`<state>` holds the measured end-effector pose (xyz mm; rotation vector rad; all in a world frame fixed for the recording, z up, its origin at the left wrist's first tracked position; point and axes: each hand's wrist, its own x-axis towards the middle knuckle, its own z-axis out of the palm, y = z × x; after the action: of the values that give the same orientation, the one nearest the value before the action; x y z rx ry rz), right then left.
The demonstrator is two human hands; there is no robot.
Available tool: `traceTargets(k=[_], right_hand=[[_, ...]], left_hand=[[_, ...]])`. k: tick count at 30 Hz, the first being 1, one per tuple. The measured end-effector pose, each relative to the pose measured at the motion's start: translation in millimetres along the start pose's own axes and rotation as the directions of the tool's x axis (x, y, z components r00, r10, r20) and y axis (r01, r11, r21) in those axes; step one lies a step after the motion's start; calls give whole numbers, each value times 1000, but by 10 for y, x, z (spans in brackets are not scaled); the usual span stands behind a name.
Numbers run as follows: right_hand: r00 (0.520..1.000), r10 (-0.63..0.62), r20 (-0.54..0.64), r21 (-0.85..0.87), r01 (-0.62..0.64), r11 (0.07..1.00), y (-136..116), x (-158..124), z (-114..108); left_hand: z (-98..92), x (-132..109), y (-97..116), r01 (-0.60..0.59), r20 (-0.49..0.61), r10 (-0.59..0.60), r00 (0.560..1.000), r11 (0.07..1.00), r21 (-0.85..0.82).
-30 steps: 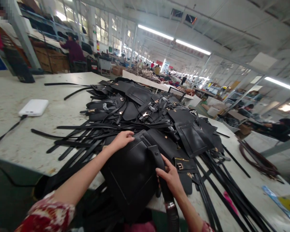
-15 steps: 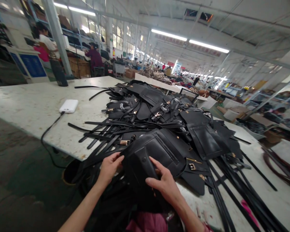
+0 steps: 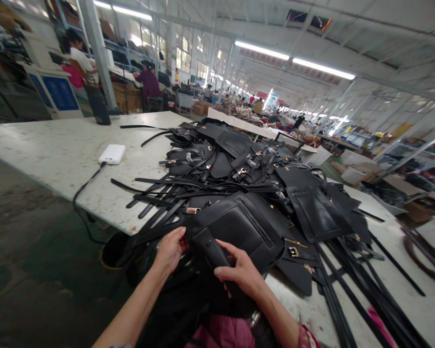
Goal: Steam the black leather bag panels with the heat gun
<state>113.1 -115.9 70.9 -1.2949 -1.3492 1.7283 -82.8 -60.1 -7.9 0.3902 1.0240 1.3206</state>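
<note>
Hands have drawn in to the table's near edge: the left hand (image 3: 171, 249) now pinches the bag (image 3: 235, 229) at its corner, while the right hand (image 3: 239, 273) closes around the strap (image 3: 210, 249), pulled down from higher on the pile. Loose straps (image 3: 155, 193) crowd the left; a power bank (image 3: 112, 154) lies well apart.

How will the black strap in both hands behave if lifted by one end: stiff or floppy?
Probably floppy: the strap already bends between the left hand and right hand. Likely light for its size, being thin like the loose straps lying flat on the table. Its smooth sheen suggests it may slide easily over the bag.
</note>
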Motion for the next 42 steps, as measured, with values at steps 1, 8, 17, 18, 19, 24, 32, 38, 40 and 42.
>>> traceTargets(k=[1, 8, 17, 18, 19, 24, 32, 38, 40, 42], right_hand=[[1000, 3, 15, 5, -3, 1000, -12, 22, -18], [992, -30, 122, 60, 22, 998, -72, 231, -91], [978, -204, -54, 89, 208, 974, -405, 451, -60], [973, -220, -74, 84, 225, 971, -420, 394, -108], [970, -226, -92, 73, 232, 970, -416, 317, -166], [956, -167, -242, 7, 174, 985, -106, -231, -480], [960, 17, -279, 88, 8, 996, 346, -1095, -455], [994, 19, -112, 97, -8, 995, 374, -1212, -211], [996, 25, -88, 84, -17, 996, 392, -1167, -150], [996, 50, -81, 78, -43, 996, 400, -1100, -111]], left_hand=[[-7, 12, -6, -2, 2, 2, 1000, 1000, -13], [-17, 74, -16, -52, -22, 51, 998, 996, -76], [136, -398, -89, -31, 44, 30, 999, 999, 32], [128, -505, -134, -33, 55, 29, 998, 997, 69], [113, -615, -197, -21, 55, 15, 998, 994, 112], [72, -1053, -696, 259, 108, -288, 951, 940, 223], [232, -1069, -845, 191, 101, -206, 973, 971, 142], [234, -1027, -769, 99, 68, -112, 991, 979, 176], [232, -1026, -782, 66, 95, -86, 992, 978, 199], [226, -1012, -792, 12, 116, -39, 992, 975, 223]])
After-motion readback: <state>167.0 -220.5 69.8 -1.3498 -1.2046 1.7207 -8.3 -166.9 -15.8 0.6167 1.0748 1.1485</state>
